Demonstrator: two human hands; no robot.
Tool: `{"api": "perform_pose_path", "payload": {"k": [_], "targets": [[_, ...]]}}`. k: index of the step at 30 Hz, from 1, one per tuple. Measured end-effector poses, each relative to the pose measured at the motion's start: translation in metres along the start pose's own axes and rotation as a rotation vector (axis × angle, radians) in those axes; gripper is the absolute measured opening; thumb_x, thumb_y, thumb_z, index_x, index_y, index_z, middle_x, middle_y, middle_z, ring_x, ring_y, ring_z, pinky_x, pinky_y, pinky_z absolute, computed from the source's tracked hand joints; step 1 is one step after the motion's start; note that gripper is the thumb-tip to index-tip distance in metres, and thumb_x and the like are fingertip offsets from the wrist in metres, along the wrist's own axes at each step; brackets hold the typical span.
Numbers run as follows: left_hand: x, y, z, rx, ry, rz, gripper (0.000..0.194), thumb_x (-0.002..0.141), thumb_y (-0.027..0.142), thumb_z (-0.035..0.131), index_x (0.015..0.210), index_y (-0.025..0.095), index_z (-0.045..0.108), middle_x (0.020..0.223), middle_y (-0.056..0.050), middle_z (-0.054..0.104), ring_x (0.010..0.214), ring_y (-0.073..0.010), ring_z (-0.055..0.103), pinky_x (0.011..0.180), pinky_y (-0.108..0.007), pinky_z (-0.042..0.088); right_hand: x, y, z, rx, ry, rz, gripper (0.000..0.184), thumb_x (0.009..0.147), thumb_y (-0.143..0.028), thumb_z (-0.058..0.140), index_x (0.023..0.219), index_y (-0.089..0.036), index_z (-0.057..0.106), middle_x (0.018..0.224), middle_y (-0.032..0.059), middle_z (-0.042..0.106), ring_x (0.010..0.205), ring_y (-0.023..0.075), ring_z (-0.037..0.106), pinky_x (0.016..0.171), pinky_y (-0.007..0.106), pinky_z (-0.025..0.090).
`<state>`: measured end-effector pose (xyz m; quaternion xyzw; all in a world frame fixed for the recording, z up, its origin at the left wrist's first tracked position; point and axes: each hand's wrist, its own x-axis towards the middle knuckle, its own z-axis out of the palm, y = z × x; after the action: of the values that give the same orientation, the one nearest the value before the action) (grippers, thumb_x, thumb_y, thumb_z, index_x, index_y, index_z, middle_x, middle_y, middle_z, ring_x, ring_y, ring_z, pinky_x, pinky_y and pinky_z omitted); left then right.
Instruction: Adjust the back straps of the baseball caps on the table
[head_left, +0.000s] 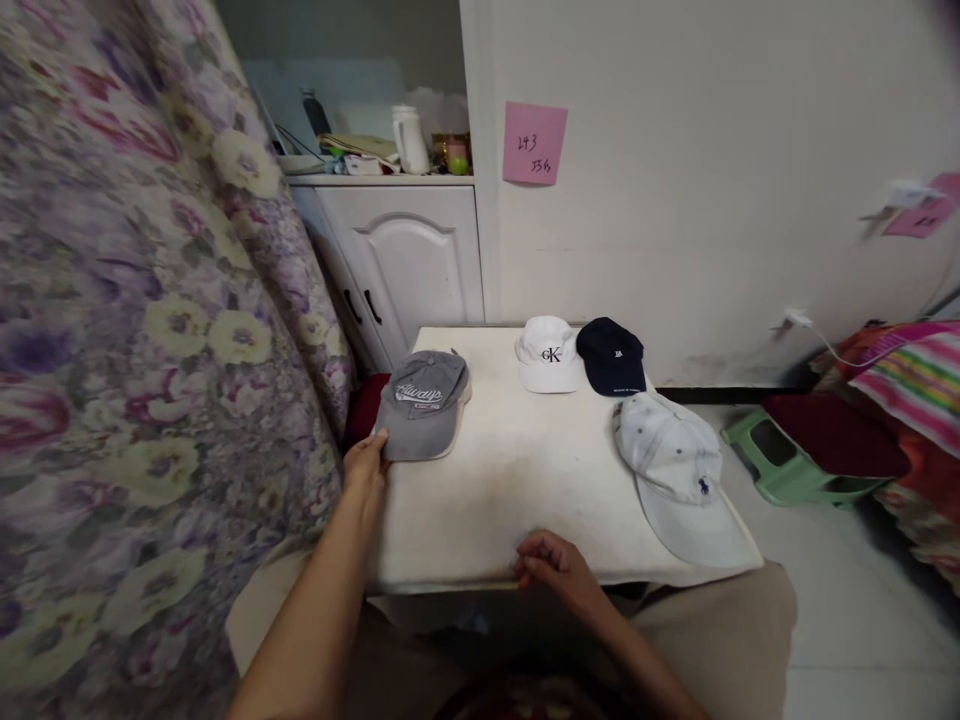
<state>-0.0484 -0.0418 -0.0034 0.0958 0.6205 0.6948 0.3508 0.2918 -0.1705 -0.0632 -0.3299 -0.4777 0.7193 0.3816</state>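
Note:
My left hand (366, 458) pinches the brim of a grey cap (429, 395) at the left side of the table, thumb on top and fingers mostly hidden below. White lettering runs across that cap's front. A beige edge shows along its right side, perhaps a second cap underneath. My right hand (551, 562) rests by the table's near edge, its fingers curled in with nothing visible in them. At the back stand a small white cap (548, 356) with black letters and a navy cap (612, 357). A pale grey-white cap (679, 475) lies at the right edge, brim toward me.
A cream cloth covers the table (499, 480). A floral curtain (150, 350) hangs close on the left. Behind are a white cabinet (416, 255) and a wall with a pink note (535, 143). A green stool (799, 470) stands to the right, beside a bed with striped bedding (919, 370).

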Motion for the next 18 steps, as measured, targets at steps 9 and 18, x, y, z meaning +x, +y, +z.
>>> {"api": "perform_pose_path", "payload": {"k": [9,18], "targets": [[-0.025,-0.011,-0.013,-0.1,-0.045,-0.192,0.022,0.092,0.022,0.061,0.112,0.013,0.063,0.101,-0.007,0.068,0.083,-0.0177,0.067,0.072,-0.035,0.059,0.0,0.001,-0.003,-0.008,-0.006,-0.015,0.035,0.078,-0.049,0.072,0.091,-0.019,0.06,0.079,0.0019,0.07,0.063,0.0152,0.066,0.066,0.029,0.048],[-0.012,-0.004,0.039,-0.375,-0.141,-0.179,0.028,0.091,0.003,0.053,0.114,0.014,0.064,0.095,-0.005,0.075,0.082,-0.0161,0.072,0.08,-0.033,0.059,0.001,0.005,-0.002,0.007,-0.002,-0.019,0.034,0.079,-0.048,0.071,0.091,-0.019,0.06,0.079,0.0019,0.071,0.061,0.0148,0.065,0.064,0.028,0.047]]}}
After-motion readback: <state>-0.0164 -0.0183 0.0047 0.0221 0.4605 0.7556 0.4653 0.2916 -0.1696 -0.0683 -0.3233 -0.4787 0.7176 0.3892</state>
